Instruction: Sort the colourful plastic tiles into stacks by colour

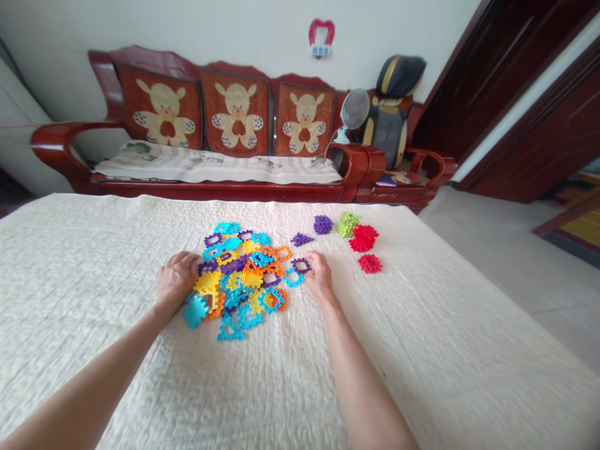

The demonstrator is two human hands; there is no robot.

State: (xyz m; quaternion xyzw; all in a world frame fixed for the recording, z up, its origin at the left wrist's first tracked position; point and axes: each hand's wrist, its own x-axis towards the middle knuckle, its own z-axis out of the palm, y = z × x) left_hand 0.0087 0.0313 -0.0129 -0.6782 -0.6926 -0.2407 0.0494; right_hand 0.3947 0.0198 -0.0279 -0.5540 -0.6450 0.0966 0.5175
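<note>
A loose pile of blue, yellow, orange and purple toothed plastic pieces lies on the cream quilted cloth. At the pile's left edge rests my left hand, its fingers curled against the pieces; whether it grips one is hidden. On the right side, my right hand pinches a purple frame piece, just above a blue frame piece. Beyond my right hand stand a purple stack, a green stack, and two red stacks. A few purple triangles lie nearer the pile.
Behind the cloth-covered table stands a wooden sofa with three bear cushions. A small fan and a chair are at its right. A heart-shaped red item hangs on the wall.
</note>
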